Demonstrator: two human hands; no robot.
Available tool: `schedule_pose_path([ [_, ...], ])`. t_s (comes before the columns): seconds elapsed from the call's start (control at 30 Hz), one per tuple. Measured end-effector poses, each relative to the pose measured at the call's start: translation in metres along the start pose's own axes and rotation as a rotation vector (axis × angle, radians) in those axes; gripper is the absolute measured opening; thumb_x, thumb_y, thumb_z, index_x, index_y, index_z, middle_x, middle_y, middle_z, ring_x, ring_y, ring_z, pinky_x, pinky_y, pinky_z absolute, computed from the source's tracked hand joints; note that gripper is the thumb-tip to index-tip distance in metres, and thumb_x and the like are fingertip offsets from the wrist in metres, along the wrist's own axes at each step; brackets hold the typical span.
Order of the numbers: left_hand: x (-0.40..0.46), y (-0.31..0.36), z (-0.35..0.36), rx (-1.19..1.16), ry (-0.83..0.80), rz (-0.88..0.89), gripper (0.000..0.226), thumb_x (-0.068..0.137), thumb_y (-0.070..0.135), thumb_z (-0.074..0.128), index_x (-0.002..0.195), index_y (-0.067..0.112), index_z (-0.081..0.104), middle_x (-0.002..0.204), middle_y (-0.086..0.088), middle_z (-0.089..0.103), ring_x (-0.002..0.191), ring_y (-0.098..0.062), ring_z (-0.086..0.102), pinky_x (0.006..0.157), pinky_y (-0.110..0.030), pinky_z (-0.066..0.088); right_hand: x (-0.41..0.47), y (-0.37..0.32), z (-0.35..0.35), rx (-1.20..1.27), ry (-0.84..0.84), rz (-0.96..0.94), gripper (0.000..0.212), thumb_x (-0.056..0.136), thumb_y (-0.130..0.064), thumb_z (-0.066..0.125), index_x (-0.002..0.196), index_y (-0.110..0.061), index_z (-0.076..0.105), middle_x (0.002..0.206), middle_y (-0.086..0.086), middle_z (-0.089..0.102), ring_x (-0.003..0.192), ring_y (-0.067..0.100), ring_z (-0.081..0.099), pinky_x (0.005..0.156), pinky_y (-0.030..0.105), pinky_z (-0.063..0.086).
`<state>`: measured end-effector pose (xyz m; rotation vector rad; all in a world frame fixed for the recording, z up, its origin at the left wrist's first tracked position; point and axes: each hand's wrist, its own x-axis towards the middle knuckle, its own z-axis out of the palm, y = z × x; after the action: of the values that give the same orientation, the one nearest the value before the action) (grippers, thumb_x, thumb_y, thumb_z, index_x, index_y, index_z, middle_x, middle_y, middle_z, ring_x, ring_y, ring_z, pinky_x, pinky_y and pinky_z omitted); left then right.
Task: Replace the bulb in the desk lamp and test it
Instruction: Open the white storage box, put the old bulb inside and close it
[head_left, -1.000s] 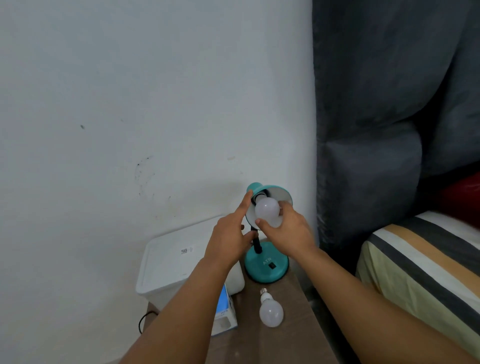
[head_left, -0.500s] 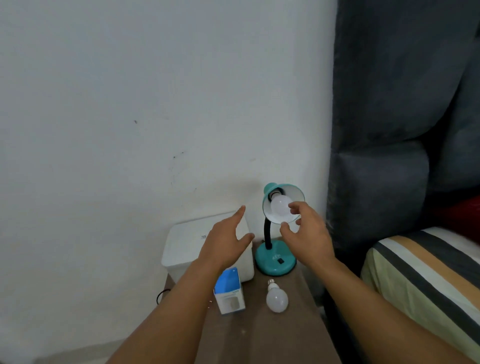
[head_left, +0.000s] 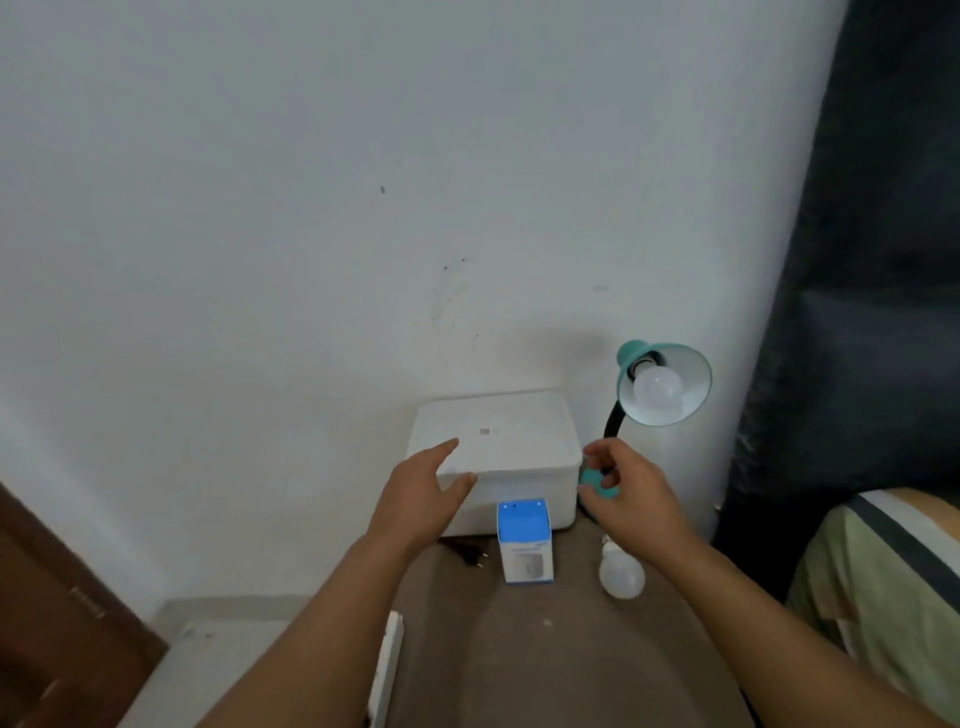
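Note:
A teal desk lamp (head_left: 667, 382) stands at the back right of the brown table, its shade facing me with a white bulb (head_left: 657, 387) seated in the socket, unlit. Its teal base (head_left: 595, 480) is mostly hidden behind my right hand (head_left: 631, 493), which hovers in front of it with loosely curled fingers holding nothing. My left hand (head_left: 423, 491) is spread with straight fingers over the front edge of a white box (head_left: 519, 436). A second white bulb (head_left: 621, 574) lies loose on the table. A blue and white bulb carton (head_left: 524, 540) stands upright in front of the white box.
A black plug (head_left: 470, 556) lies on the brown table (head_left: 545, 649) left of the carton. The white wall rises behind. A dark padded headboard (head_left: 857, 312) and a striped bed (head_left: 883, 582) are at the right. A brown door edge (head_left: 57, 613) shows at lower left.
Both hands have left the lamp shade and the seated bulb and dropped lower. The left hand moved over the white box, the right down to the lamp base. The view swung left and down.

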<state>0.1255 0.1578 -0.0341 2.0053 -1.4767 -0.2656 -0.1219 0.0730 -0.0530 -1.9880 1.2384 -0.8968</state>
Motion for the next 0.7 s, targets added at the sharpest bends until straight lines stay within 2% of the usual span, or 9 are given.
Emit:
schedule_pose_path([
  [0.1, 0.006, -0.020, 0.000, -0.067, 0.006, -0.077, 0.069, 0.092, 0.051, 0.064, 0.151, 0.026, 0.040, 0.157, 0.002, 0.038, 0.145, -0.016, 0.033, 0.117, -0.030, 0.025, 0.010, 0.006, 0.012, -0.044, -0.108, 0.029, 0.064, 0.081, -0.032, 0.077, 0.136, -0.028, 0.045, 0.128, -0.009, 0.053, 0.111, 0.008, 0.052, 0.090, 0.023, 0.042],
  [0.2, 0.018, -0.036, 0.003, -0.110, -0.019, -0.157, 0.091, 0.083, 0.063, 0.067, 0.156, 0.029, 0.027, 0.164, -0.001, 0.023, 0.151, -0.018, 0.018, 0.122, -0.040, 0.021, 0.024, 0.012, 0.022, -0.056, -0.132, 0.056, 0.086, 0.073, -0.041, 0.082, 0.145, -0.028, 0.037, 0.144, -0.004, 0.043, 0.131, 0.016, 0.044, 0.106, 0.034, 0.041],
  [0.33, 0.036, -0.052, 0.009, -0.136, -0.090, -0.232, 0.112, 0.071, 0.071, 0.072, 0.159, 0.033, 0.014, 0.167, -0.001, 0.010, 0.154, -0.019, 0.007, 0.123, -0.045, 0.017, 0.049, 0.023, 0.031, -0.019, -0.177, 0.130, 0.112, 0.059, -0.056, 0.086, 0.151, -0.031, 0.027, 0.157, -0.001, 0.031, 0.142, 0.020, 0.033, 0.114, 0.046, 0.035],
  [0.43, 0.049, -0.063, 0.014, -0.142, -0.132, -0.253, 0.124, 0.063, 0.073, 0.077, 0.159, 0.034, 0.009, 0.168, -0.002, 0.005, 0.154, -0.020, 0.007, 0.123, -0.045, 0.017, 0.068, 0.029, 0.039, -0.001, -0.217, 0.168, 0.128, 0.048, -0.067, 0.084, 0.153, -0.034, 0.020, 0.160, 0.001, 0.024, 0.146, 0.020, 0.027, 0.116, 0.047, 0.031],
  [0.53, 0.059, -0.071, 0.020, -0.150, -0.177, -0.278, 0.130, 0.061, 0.068, 0.082, 0.159, 0.031, 0.006, 0.168, -0.002, 0.006, 0.153, -0.020, 0.011, 0.123, -0.043, 0.018, 0.084, 0.033, 0.045, 0.030, -0.259, 0.177, 0.132, 0.050, -0.062, 0.086, 0.156, -0.029, 0.015, 0.160, 0.002, 0.023, 0.144, 0.019, 0.029, 0.117, 0.044, 0.030],
  [0.63, 0.065, -0.076, 0.026, -0.165, -0.158, -0.257, 0.126, 0.065, 0.056, 0.087, 0.160, 0.023, 0.010, 0.165, -0.001, 0.020, 0.150, -0.019, 0.023, 0.121, -0.035, 0.024, 0.095, 0.038, 0.051, 0.028, -0.292, 0.181, 0.140, 0.044, -0.076, 0.079, 0.156, -0.030, 0.011, 0.160, 0.001, 0.023, 0.142, 0.018, 0.032, 0.117, 0.043, 0.031],
  [0.7, 0.068, -0.079, 0.027, -0.163, -0.144, -0.242, 0.122, 0.067, 0.050, 0.088, 0.160, 0.020, 0.014, 0.161, -0.001, 0.030, 0.145, -0.019, 0.031, 0.113, -0.029, 0.029, 0.097, 0.038, 0.053, 0.027, -0.327, 0.190, 0.136, 0.051, -0.072, 0.080, 0.157, -0.029, 0.006, 0.162, 0.000, 0.019, 0.144, 0.018, 0.028, 0.118, 0.040, 0.028],
])
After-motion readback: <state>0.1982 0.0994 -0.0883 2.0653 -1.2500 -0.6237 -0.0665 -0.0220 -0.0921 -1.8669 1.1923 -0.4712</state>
